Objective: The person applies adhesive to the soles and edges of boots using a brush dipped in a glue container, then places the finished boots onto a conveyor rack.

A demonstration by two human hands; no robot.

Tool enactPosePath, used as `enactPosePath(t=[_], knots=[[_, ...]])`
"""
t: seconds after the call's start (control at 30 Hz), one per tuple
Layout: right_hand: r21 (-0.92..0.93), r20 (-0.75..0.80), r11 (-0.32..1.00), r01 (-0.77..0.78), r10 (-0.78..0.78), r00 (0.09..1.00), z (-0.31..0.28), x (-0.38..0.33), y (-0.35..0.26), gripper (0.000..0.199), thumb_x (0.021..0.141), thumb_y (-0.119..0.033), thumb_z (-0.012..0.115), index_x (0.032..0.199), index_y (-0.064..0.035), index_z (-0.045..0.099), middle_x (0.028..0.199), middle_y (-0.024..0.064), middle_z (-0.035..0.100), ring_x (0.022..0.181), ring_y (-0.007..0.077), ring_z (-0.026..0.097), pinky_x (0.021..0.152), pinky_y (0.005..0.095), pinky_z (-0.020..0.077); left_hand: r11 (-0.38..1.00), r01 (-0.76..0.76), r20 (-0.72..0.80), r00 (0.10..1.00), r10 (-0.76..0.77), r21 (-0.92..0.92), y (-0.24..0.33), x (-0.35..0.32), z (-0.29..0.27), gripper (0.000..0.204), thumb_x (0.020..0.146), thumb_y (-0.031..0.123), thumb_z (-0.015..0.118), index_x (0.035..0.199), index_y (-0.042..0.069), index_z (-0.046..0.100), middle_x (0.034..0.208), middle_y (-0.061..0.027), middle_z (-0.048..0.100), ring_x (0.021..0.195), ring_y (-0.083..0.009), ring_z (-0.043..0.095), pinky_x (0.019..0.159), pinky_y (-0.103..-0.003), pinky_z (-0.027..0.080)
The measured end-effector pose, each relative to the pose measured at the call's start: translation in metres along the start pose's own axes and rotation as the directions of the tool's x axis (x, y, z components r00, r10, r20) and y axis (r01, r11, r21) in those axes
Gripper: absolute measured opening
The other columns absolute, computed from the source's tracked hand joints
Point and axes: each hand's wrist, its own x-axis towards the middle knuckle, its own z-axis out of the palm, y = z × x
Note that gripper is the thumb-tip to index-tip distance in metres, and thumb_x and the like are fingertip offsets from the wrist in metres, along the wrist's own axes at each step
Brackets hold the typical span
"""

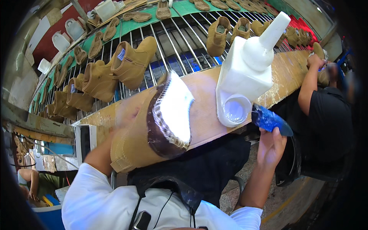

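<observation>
A tan suede boot [130, 147] is tilted over the bench edge with its underside turned up. That underside is brightly lit and looks white, ringed by a dark brown band with a stitched edge. My left hand [133, 114] holds the boot from behind; its fingers are blurred and mostly covered by the boot. In my right hand [271, 145], closed fingers grip a flat, glossy blue tool [270, 119], perhaps a brush. The tool's dark end is beside a round white cup [234, 110] with whitish liquid. This cup joins a white plastic bottle [245, 73] with a long spout.
Several tan boots [134, 63] stand on a rack of metal bars [172, 42] beyond the cardboard-covered bench [203, 82]. Soles [137, 17] lie on a green strip behind. At right, a co-worker's arm [306, 92] reaches over the bench. White jugs [61, 41] stand at far left.
</observation>
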Motion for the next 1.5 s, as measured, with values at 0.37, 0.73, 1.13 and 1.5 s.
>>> enactPosePath(t=[0.37, 0.73, 1.13, 1.5], knots=[[0.098, -0.28, 0.984, -0.147, 0.17, 0.945, -0.048, -0.012, -0.017, 0.036, 0.082, -0.017, 0.065, 0.109, 0.0036, 0.053, 0.107, 0.014, 0.059, 0.099, 0.0244, 0.059, 0.09, 0.0395, 0.0456, -0.227, -0.069, 0.033, 0.987, -0.159, 0.971, 0.183, 0.264, 0.023, 0.069, 0.074, 0.05, 0.07, 0.117, -0.003, 0.057, 0.103, -0.0118, 0.065, 0.087, -0.0195, 0.064, 0.078, -0.033, 0.051], [0.074, -0.295, 0.977, -0.2, 0.213, 0.931, -0.026, 0.015, 0.0, 0.037, 0.078, -0.017, 0.069, 0.102, 0.0064, 0.053, 0.098, 0.0156, 0.056, 0.091, 0.0224, 0.056, 0.084, 0.0348, 0.046, -0.752, -0.009, 0.032, 0.999, 0.015, 0.66, 0.135, 0.418, 0.063, 0.051, 0.073, 0.046, 0.073, 0.104, 0.005, 0.069, 0.093, -0.0128, 0.068, 0.088, -0.0237, 0.065, 0.079, -0.038, 0.05], [0.144, -0.189, 0.96, -0.24, 0.264, 0.946, -0.005, 0.0, 0.009, 0.035, 0.079, -0.013, 0.066, 0.106, 0.0051, 0.054, 0.102, 0.0153, 0.059, 0.093, 0.0229, 0.058, 0.087, 0.0374, 0.0457, -0.691, 0.443, -0.092, 0.871, 0.483, 0.572, 0.197, 0.165, -0.078, 0.063, 0.068, 0.062, 0.066, 0.081, 0.0, 0.069, 0.085, -0.0187, 0.067, 0.081, -0.0345, 0.065, 0.07, -0.042, 0.052], [0.047, -0.124, 0.974, -0.221, 0.225, 0.966, 0.016, -0.016, -0.004, 0.028, 0.084, -0.014, 0.061, 0.106, 0.0011, 0.055, 0.1, 0.013, 0.062, 0.093, 0.0227, 0.06, 0.085, 0.0381, 0.0462, -0.663, 0.217, 0.203, 0.844, 0.497, 0.717, 0.182, 0.232, -0.046, 0.038, 0.072, 0.042, 0.068, 0.083, 0.006, 0.071, 0.087, -0.0164, 0.068, 0.083, -0.0329, 0.065, 0.071, -0.042, 0.052]])
